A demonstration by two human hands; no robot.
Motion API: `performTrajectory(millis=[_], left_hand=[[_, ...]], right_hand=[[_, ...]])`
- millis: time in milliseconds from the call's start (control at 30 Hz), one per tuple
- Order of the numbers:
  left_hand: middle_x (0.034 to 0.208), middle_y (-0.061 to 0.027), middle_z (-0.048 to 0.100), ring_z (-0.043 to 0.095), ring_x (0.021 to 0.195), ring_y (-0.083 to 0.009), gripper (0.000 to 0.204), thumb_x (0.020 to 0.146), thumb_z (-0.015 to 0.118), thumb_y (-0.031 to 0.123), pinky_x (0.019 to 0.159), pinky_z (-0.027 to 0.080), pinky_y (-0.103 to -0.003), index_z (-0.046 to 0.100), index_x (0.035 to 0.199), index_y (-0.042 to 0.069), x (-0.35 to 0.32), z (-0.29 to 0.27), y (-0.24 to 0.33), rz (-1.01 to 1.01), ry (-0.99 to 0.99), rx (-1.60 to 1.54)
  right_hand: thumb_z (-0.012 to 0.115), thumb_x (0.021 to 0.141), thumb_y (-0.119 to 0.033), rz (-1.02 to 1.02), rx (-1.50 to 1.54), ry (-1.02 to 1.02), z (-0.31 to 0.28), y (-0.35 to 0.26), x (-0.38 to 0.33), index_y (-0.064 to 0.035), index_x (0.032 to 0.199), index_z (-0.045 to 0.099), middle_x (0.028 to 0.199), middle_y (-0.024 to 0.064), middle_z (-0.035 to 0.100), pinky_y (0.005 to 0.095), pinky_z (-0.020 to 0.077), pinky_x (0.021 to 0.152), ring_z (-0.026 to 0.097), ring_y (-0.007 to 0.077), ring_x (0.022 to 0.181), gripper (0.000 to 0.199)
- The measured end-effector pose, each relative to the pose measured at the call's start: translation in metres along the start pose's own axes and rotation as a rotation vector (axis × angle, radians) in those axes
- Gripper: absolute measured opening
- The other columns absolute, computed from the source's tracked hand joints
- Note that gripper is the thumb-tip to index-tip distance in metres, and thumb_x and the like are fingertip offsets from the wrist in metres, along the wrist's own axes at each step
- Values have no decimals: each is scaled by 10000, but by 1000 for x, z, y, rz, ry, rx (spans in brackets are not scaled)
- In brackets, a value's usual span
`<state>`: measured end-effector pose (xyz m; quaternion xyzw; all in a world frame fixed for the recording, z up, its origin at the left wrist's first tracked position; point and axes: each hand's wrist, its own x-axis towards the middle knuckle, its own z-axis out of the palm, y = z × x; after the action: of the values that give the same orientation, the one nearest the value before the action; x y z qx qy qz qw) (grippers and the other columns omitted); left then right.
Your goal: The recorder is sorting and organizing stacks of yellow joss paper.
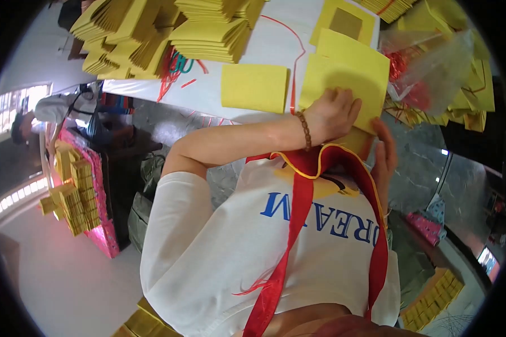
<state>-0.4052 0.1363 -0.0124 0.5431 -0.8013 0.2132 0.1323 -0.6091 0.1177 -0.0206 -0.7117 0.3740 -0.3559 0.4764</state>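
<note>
A yellow paper sheet [343, 70] lies at the table's near edge, its near corner bending down toward me. My left hand [337, 115], with a brown bead bracelet at the wrist, rests on this sheet with its fingers curled and pressed together against it. At the sheet's right near corner is my right hand [383, 157], fingers stretched and slightly apart, one fingertip touching the edge. Its palm and thumb are partly hidden. Under the far end lies another yellow piece with a brown square [346, 23]. A yellow folded piece [254, 88] lies left of my hands.
Stacks of folded yellow paper [211, 39] fill the far left of the white table [275, 45]. Near them lie green-handled scissors [181, 63] and red strings [167, 78]. A clear plastic bag [438, 67] is at right. Another person [67, 106] bends near a pink-edged table [104, 224].
</note>
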Motion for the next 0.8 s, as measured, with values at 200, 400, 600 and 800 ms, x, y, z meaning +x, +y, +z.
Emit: performTrajectory(millis=[200,400,600,800], left_hand=[[1046,-133,611,587,884,-285,425,676,539,33,776,483,-364,567,1098,-7,-16,-27,-60,-118,369,-606],[1130,-156,584,553,1015,-322,533,663,529,-21,872,458,-386,536,1195,11,-114,-6,-106,-403,325,-455],[1151,-120,573,543,1040,-265,474,700,547,45,867,446,-367,554,1174,46,-153,34,-90,-243,65,-205],[1144,-116,572,541,1024,-262,446,708,548,42,834,443,-365,558,1153,48,-147,17,-81,-334,108,-123]], right_hand=[[385,962,-213,8,190,289,1,14,0,36,1230,491,1256,136,520,385,347,1005,479,231,1178,381],[370,964,-184,89,140,276,8,12,-4,31,1185,534,1195,134,561,357,372,983,508,213,1124,349],[390,957,-162,61,132,225,7,13,-3,24,1129,577,1171,134,576,337,366,983,503,215,1135,315],[422,946,-145,77,99,226,9,18,-6,16,1077,599,1197,151,555,331,342,1000,480,232,1167,272]])
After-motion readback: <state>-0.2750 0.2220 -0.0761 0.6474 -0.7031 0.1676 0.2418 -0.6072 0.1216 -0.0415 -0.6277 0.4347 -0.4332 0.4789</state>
